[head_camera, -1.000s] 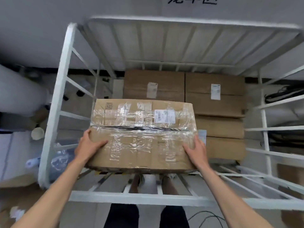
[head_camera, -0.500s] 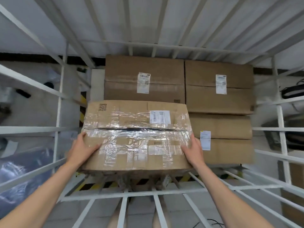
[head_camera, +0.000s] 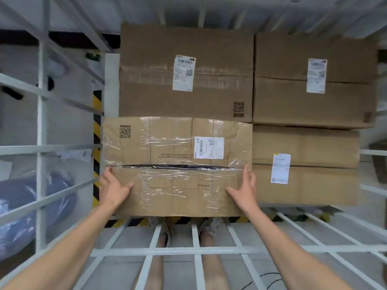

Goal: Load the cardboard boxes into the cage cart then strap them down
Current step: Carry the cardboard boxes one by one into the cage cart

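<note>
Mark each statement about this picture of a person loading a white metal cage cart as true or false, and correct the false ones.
1. Both hands, left hand and right hand, hold the plastic-wrapped brown cardboard box. True.
2. The wrapped box bears no label. False: a white label is on top.
3. Other plain brown cardboard boxes are already stacked inside the white metal cage cart. True.
4. A strap crosses the stacked boxes. False: none is visible.
</note>
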